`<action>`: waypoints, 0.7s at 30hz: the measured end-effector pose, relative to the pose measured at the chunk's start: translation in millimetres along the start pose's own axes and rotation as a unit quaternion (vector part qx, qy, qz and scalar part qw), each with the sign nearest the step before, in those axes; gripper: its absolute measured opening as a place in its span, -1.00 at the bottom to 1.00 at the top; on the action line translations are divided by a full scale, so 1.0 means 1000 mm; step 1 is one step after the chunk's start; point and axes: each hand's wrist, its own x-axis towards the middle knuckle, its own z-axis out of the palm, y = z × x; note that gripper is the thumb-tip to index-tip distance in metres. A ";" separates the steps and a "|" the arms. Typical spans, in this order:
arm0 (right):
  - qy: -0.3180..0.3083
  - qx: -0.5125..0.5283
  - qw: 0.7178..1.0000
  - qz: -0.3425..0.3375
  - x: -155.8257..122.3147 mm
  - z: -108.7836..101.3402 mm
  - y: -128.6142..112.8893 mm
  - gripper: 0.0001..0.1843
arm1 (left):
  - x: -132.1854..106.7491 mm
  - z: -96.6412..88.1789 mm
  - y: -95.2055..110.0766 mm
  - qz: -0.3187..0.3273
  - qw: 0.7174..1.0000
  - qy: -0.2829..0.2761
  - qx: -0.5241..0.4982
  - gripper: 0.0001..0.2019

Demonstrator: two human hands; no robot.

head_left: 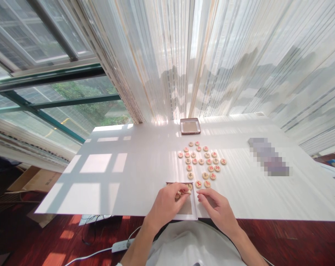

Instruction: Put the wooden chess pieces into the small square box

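Note:
My left hand (pixel 167 203) is over an open box (pixel 187 210) at the table's front edge, pinching a round Chinese chess piece (pixel 188 192) on its edge between thumb and fingers. More pieces lie in the box along its far side, one with a black character (pixel 189 186); my hand covers part of them. Just right of the box, my right hand (pixel 218 208) is low over the table, fingers bent and slightly apart from the thumb, with nothing visible between them. A red-marked piece (pixel 198 184) and another red piece (pixel 207 184) lie just beyond its fingertips.
Several loose pieces with red or black characters, such as a red one (pixel 217 168), are spread on the white table (pixel 145 177). A shallow box lid (pixel 190 127) lies at the back. A blurred-out object (pixel 268 157) is on the right. A power strip (pixel 121 245) is below.

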 end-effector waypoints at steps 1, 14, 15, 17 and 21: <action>0.001 -0.002 1.000 -0.002 0.000 0.000 0.000 -0.79 | 0.000 0.000 0.000 0.003 1.000 -0.004 0.017 -0.86; 0.000 -0.011 1.000 -0.009 0.000 -0.001 -0.003 -0.78 | 0.012 0.011 -0.008 0.071 0.992 -0.017 0.105 -0.94; 0.001 -0.012 1.000 -0.010 0.000 -0.001 -0.003 -0.78 | 0.012 0.011 -0.009 0.071 0.991 -0.017 0.110 -0.94; 0.004 -0.013 1.000 -0.014 0.000 -0.001 -0.003 -0.78 | 0.012 0.012 -0.009 0.073 0.990 -0.015 0.119 -0.94; 0.008 -0.016 1.000 -0.019 0.001 -0.001 -0.004 -0.78 | 0.012 0.013 -0.011 0.075 0.988 -0.004 0.132 -0.94</action>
